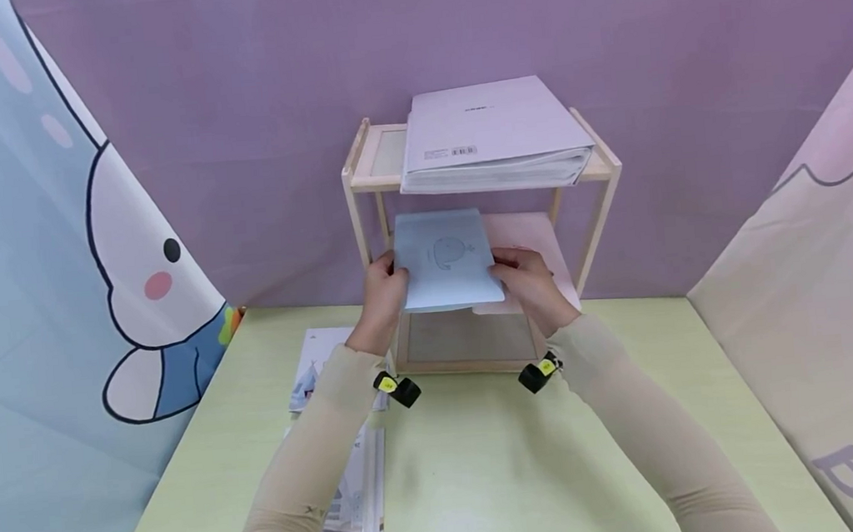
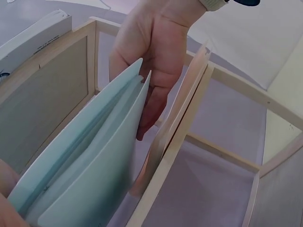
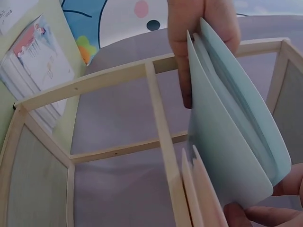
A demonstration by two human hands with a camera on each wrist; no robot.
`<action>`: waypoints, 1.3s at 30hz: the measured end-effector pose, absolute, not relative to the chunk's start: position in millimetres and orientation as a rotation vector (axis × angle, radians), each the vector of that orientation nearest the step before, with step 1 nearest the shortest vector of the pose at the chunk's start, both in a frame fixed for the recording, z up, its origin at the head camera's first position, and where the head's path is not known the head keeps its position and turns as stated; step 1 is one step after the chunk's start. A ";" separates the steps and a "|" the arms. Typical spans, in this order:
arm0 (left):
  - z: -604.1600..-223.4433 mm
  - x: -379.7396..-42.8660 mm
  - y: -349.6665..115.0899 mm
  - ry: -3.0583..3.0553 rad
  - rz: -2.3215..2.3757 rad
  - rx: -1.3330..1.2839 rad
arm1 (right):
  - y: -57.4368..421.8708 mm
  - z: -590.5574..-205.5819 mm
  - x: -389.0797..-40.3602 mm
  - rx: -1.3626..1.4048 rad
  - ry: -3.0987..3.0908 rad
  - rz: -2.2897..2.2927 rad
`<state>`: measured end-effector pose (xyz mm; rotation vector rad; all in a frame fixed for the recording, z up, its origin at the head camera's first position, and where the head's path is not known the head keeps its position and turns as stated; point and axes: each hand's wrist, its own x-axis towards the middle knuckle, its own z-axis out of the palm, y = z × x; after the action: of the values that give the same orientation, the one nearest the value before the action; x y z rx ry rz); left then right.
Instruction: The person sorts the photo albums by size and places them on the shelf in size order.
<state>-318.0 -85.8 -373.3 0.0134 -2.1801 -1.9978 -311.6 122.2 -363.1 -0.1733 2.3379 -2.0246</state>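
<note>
Both hands hold a light blue notebook (image 1: 444, 260) with a whale drawing on its cover, in front of the wooden rack's middle level. My left hand (image 1: 385, 290) pinches its left side, thumb on the cover, and my right hand (image 1: 529, 283) pinches the right side the same way. From the left wrist, the notebook's (image 2: 102, 161) covers stand slightly parted, with pages between them. A pink notebook (image 1: 545, 244) lies on the rack's middle level, partly hidden by the blue one and my right hand. It shows beside the shelf bar in the right wrist view.
Thick, pale large-format books (image 1: 494, 127) lie on top of the wooden rack (image 1: 608, 181), overhanging its front bar. Left of the rack, several booklets (image 1: 350, 497) lie on the pale green table (image 1: 473, 479), partly behind my left sleeve. Purple cloth (image 1: 237, 147) hangs behind.
</note>
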 end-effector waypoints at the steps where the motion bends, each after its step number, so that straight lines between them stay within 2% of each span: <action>1: -373.1 -318.5 -85.4 -2.189 -1.997 0.009 | 122.5 -364.1 -312.1 -0.177 2.336 -2.029; 19: -368.8 -325.8 -85.9 -2.328 -1.966 0.016 | 119.7 -367.7 -323.5 -0.172 2.409 -1.969; 27: -370.6 -327.5 -86.8 -2.495 -1.713 -0.012 | 119.8 -369.4 -325.5 -0.154 2.512 -1.813; 39: -372.7 -330.4 -87.1 -2.688 -1.432 -0.087 | 120.9 -374.7 -328.9 -0.186 2.492 -1.843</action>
<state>-330.4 -87.1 -372.7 -0.0872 -2.6880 -1.4319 -328.9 120.9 -374.7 -0.1859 2.4917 -1.8429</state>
